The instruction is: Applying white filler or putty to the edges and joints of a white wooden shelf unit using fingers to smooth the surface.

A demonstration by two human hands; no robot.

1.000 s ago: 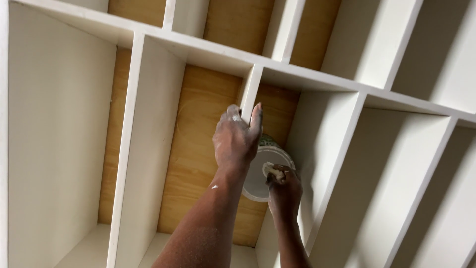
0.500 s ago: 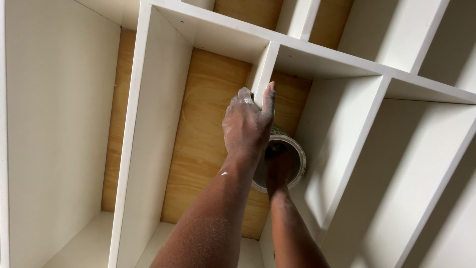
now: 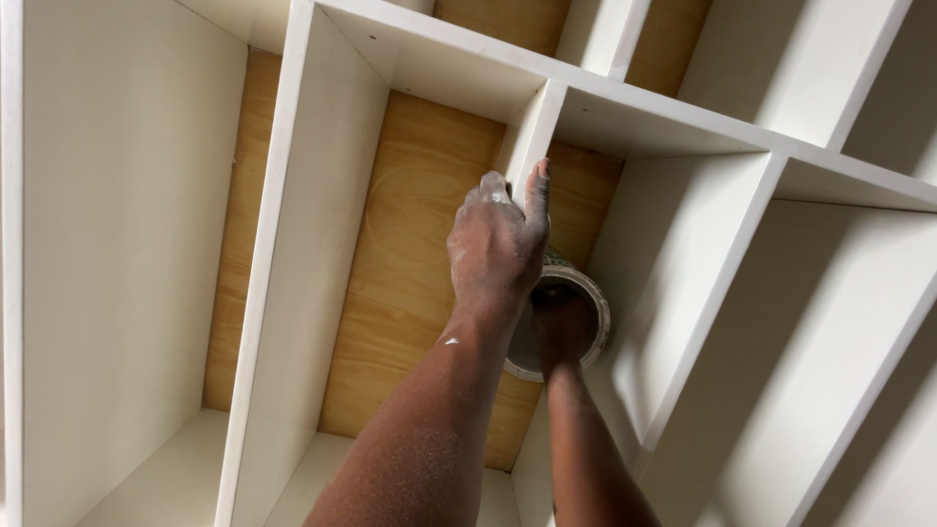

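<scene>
Divider (image 3: 527,127), the short white upright under the long shelf (image 3: 664,107), has the left hand (image 3: 498,244) on its front edge.

At the far left a tall white bay stands open, closed off by a long panel (image 3: 293,244). Next comes the plywood back (image 3: 410,244), bare wood, at 9 o'clock of the left hand. That hand lies against the divider's edge with the fingers bent and one stretched toward 12 o'clock. Its palm is hidden, so I cannot tell whether it grips anything. White smears mark the knuckles and forearm.

At 5 o'clock of it, the tin (image 3: 597,303) is clasped by the right hand (image 3: 561,327), which covers most of the mouth. A second ago the tin sat apart, lower and to the right. It is now tucked just under the left wrist, while the left hand has kept its place on the divider, so the work stays at that edge with the tin closer by.

Toward 3 o'clock the white bays (image 3: 839,322) are open. The right bay's wall runs just beside the tin's rim, which leaves little room there.
</scene>
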